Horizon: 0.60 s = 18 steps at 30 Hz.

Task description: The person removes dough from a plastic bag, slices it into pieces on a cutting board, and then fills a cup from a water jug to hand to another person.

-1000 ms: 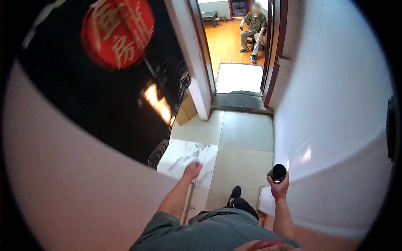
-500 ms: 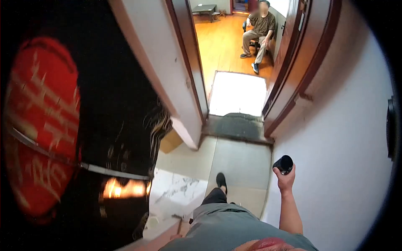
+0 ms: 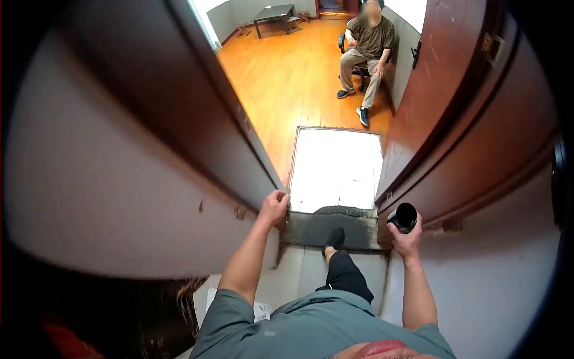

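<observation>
My right hand [image 3: 409, 242] is wrapped round a black cup [image 3: 403, 219], held upright with its open mouth towards me and its inside dark. The cup is close to the brown door frame [image 3: 460, 197] on the right. My left hand [image 3: 274, 207] is raised at the edge of the left door jamb [image 3: 239, 137], fingers curled in and nothing showing in them. My foot in a black shoe [image 3: 336, 238] is on the dark, worn threshold [image 3: 365, 230] between the two hands.
Beyond the doorway, white tiles [image 3: 336, 170] give way to an orange wooden floor [image 3: 263, 84]. A person [image 3: 369, 48] sits on a chair at the right. An open brown door [image 3: 436, 90] stands beside them. A low dark table [image 3: 274, 13] is at the back.
I have stepped forward to the threshold, so the doorway is nearer. My left hand has come up into view by the left jamb. The cup stays in my right hand.
</observation>
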Available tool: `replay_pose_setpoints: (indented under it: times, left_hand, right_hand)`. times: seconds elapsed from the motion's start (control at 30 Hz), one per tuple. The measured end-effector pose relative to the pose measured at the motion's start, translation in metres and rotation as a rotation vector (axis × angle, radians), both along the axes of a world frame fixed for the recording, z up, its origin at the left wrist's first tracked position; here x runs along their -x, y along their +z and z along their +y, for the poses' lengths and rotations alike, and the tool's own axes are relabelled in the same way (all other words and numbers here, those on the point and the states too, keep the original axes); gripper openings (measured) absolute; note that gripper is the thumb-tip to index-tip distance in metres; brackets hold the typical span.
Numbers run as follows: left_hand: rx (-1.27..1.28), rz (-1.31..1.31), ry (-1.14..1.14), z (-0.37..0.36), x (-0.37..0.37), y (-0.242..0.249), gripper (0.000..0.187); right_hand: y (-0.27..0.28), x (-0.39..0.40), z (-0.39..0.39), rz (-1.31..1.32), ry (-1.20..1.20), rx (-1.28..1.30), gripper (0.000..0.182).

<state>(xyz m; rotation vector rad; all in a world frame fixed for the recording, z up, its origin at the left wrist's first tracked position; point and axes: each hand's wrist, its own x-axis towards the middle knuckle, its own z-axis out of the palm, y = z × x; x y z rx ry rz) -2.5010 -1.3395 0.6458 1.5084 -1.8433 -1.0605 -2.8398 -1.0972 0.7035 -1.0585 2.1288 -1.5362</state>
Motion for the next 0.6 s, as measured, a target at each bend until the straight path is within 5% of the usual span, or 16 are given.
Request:
replay_pose_setpoints:
  times: [0.13,0.37,0.43,0.47,0.57,0.6]
  left_hand:
    - [-0.066,-0.306,-0.022,-0.088,-0.006,-0.046,0.038]
    - [-0.613,-0.603,0.127,-0.054,-0.049,-0.107,0.049]
    - [-0.845,-0.674,0.193,-0.044,-0.083,-0.163,0.054]
    - [-0.942,-0.657,0.243,-0.052,-0.056,-0.114,0.056]
    - [-0.935,-0.648,0.227,-0.081,-0.021,-0.105,0.058]
    - [-0.905,-0.688,0.105,-0.095,-0.028,-0.155,0.057]
  right_hand:
    - [-0.002,0.053,-0.129,0.058,0.089,0.122,0.066]
    - [0.034,0.146,-0.298,0.064,0.034,0.026,0.069]
    - [0.032,0.163,-0.351,0.064,0.039,0.002,0.069]
    - [0.036,0.171,-0.374,0.019,0.047,-0.012,0.068]
    - [0.045,0.198,-0.444,0.073,0.018,-0.022,0.066]
    - [0.054,0.205,-0.468,0.077,0.018,-0.011,0.065]
